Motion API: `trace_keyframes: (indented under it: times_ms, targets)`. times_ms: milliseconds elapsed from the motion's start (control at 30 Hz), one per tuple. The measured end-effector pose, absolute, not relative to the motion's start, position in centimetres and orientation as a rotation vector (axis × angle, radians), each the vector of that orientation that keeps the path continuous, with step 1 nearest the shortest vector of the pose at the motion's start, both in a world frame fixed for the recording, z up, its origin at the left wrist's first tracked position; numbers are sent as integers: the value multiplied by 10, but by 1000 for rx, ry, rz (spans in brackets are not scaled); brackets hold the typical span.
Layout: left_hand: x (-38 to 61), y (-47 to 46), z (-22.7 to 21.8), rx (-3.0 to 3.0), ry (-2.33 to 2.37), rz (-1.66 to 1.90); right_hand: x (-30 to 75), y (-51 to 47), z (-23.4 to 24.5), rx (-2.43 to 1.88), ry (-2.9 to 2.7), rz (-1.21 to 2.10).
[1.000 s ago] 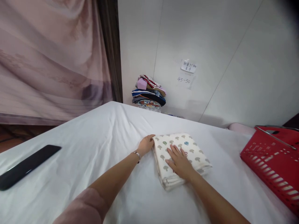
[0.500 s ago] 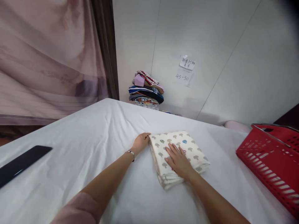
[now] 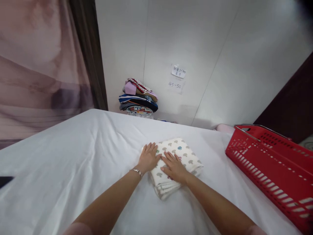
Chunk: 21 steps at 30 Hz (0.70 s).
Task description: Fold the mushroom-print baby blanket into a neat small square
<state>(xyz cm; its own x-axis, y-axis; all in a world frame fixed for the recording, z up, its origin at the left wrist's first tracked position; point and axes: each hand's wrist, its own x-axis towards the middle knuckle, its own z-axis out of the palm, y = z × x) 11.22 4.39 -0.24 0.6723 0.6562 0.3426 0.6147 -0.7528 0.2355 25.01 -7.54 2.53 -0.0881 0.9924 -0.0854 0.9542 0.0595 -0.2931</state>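
A folded white cloth point(image 3: 188, 156) printed with grey mushrooms and a few coloured ones lies on the white-covered table, its stacked layers showing along the near edge. My left hand point(image 3: 148, 158), with a bracelet at the wrist, rests flat on the cloth's left side, fingers stretched out. Close beside it, my right hand point(image 3: 174, 168) lies palm down on the middle of the cloth, fingers spread. Neither hand grips anything.
A red plastic basket point(image 3: 269, 169) with metal handles stands at the right. Behind the table's far edge rises a pile of folded fabrics point(image 3: 138, 98) against the wall. A dark flat object point(image 3: 5, 180) shows at the left edge. A pink curtain point(image 3: 44, 71) hangs at the left.
My left hand has moved from the cloth's left corner onto its top, fingers now laid flat. The right hand stays on the cloth. The view has turned to the right.
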Motion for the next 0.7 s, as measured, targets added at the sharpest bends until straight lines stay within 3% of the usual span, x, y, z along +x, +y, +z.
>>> trace_keyframes:
  times_ms: [67, 233, 433, 700]
  targets:
    - [111, 45, -8, 2797, 1076, 583, 262, -67, 33, -1997, -2168, 434]
    - [108, 48, -4, 2777, 1059, 523, 313, -45, 38, -2272, -1876, 124]
    - [107, 48, -4, 2751, 1053, 513, 342, -46, 12, -2357, -1730, 244]
    - [110, 58, 21, 2543, 1119, 382, 363, -41, 17, -2175, -1300, 568]
